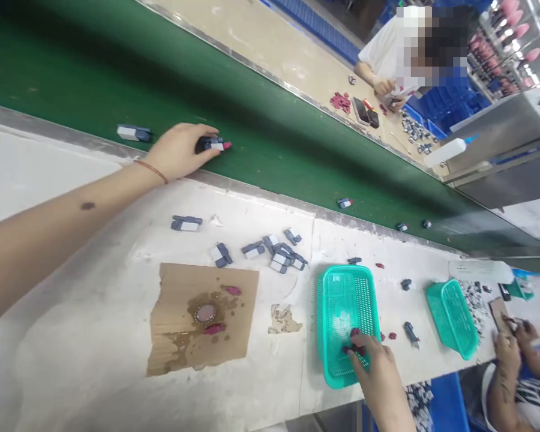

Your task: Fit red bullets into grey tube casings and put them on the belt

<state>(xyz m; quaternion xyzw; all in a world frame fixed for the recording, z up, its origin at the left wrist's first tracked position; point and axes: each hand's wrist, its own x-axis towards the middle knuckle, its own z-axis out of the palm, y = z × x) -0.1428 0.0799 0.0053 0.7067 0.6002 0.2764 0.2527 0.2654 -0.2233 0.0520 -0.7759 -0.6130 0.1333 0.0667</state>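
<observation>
Over the green conveyor belt, my left hand is curled around a small dark-blue and white plastic part with a red tip. A similar blue and white part lies on the belt beside my wrist. My right hand reaches into a green plastic basket, its thumb and fingers closed on small dark-red pieces. Several more blue and white parts lie on the white table between my hands. A cardboard sheet holds a wet stain, a round pad and two dark-red pieces.
A second green basket stands further right, near a co-worker's hands. Small parts sit further along the belt. Across it, another person works beside red pieces and a phone. A white bottle lies at the right.
</observation>
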